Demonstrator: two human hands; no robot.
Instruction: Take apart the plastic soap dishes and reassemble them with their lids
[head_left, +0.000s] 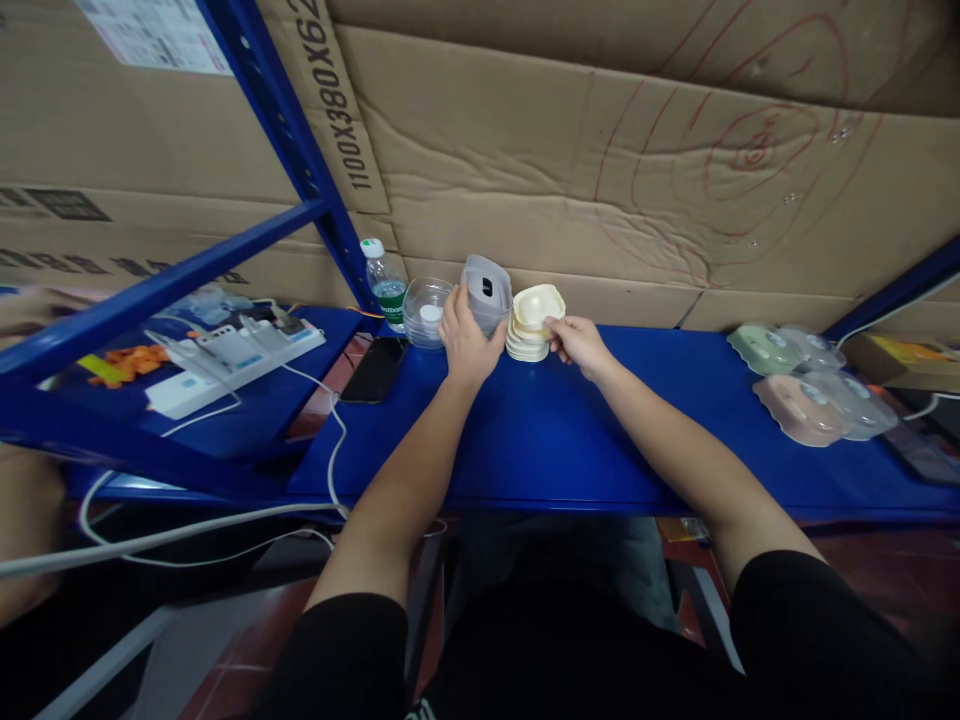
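My left hand (471,335) is closed around a clear plastic container (489,280) with a small black mark on it, tilted up above the blue shelf. With thumb and fingers, my right hand (576,345) pinches the edge of a cream-coloured shallow dish (538,305). That dish sits tilted at the top of a stack of similar cream dishes (527,346); whether it still touches them I cannot tell. To the left of my left hand stands a clear plastic bowl (426,305) with a round white patch inside.
A water bottle (386,288) and a black phone (374,370) lie left of the bowls. Further left are a white power strip (238,362), cables and orange pieces (131,365). Lidded green (763,350) and pink containers (802,408) sit at right. Cardboard (540,160) stands behind.
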